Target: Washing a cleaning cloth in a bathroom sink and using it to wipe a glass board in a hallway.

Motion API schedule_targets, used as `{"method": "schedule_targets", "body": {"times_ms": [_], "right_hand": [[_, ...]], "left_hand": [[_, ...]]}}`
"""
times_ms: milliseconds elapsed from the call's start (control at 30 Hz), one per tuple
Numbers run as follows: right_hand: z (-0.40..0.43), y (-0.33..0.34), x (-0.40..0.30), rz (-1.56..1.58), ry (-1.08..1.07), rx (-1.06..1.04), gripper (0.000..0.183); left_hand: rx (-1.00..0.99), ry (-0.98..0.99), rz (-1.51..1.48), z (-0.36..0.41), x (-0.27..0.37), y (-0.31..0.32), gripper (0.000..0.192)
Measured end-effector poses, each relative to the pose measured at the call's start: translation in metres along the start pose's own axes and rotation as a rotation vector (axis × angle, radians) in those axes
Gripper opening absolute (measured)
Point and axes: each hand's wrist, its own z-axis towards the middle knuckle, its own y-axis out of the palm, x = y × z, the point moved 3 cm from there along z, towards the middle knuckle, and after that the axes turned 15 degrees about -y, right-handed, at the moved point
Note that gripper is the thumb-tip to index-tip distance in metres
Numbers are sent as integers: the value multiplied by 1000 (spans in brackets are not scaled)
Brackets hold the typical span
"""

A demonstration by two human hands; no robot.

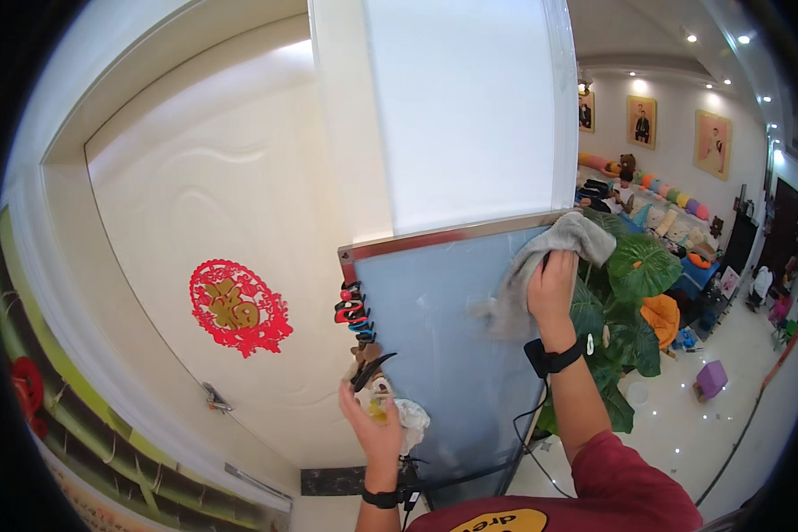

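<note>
My right hand [553, 287] grips a grey cloth [529, 266] at the upper right corner of a framed, blue-grey glass panel [452, 299]. The cloth lies over the metal frame's edge and hangs down the panel's face. At the panel's lower left edge is my left hand [376, 422], its thumb and fingers apart around a cluster of small items. That cluster holds a black claw-like hair clip [372, 371] and a whitish crumpled piece [412, 422]. Above it, several red, black and blue hair clips [352, 309] sit along the same edge. Whether the fingers touch the cluster is unclear.
Large green leaves [642, 263] stand close to my right arm. A cream door [233, 199] with a red paper ornament [239, 309] is at the left. Farther right are a person [622, 193] on a sofa and a purple stool [711, 379] on the tiled floor.
</note>
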Motion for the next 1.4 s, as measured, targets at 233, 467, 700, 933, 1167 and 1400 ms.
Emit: {"method": "schedule_targets", "body": {"times_ms": [233,467,700,933,1167,1400], "right_hand": [[-16,37,-64,182,-112,-213,33],[-97,51,-119,141,-333,-385,37],[-212,37,-114,279,-90,-589,39],[-119,20,-69,156,-56,-462,44],[-108,27,-75,156,-242,-398,29],[-185,25,-91,66,-253,-510,30]], "left_hand": [[-90,-261,-321,8,-60,14,40],[-103,-261,-222,19,-45,11,34],[192,-6,-75,9,-10,-7,45],[45,387,-232,-11,69,-64,21],[-611,888,-657,-26,171,-108,12],[-146,895,-936,-46,177,-87,9]]}}
